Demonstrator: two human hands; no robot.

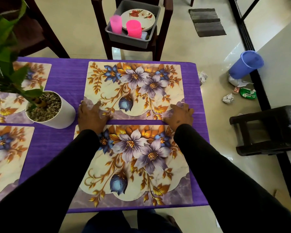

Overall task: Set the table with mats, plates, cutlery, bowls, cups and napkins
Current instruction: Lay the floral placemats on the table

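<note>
Two floral place mats lie on the purple tablecloth (64, 84). The far mat (134, 88) has my left hand (91, 115) flat on its near left corner and my right hand (180, 115) flat on its near right corner, fingers spread. The near mat (134, 165) lies below my forearms. More floral mats (5, 148) lie at the left. On a chair beyond the table, a grey tub (146, 40) holds flowered plates (139, 17) and two pink cups (133, 28).
A white pot with a green plant (54, 113) stands left of my left hand. A tipped blue bin (245, 64) and scattered litter lie on the floor at the right, near a dark stool (265, 130). A grey floor mat (207, 21) lies farther back.
</note>
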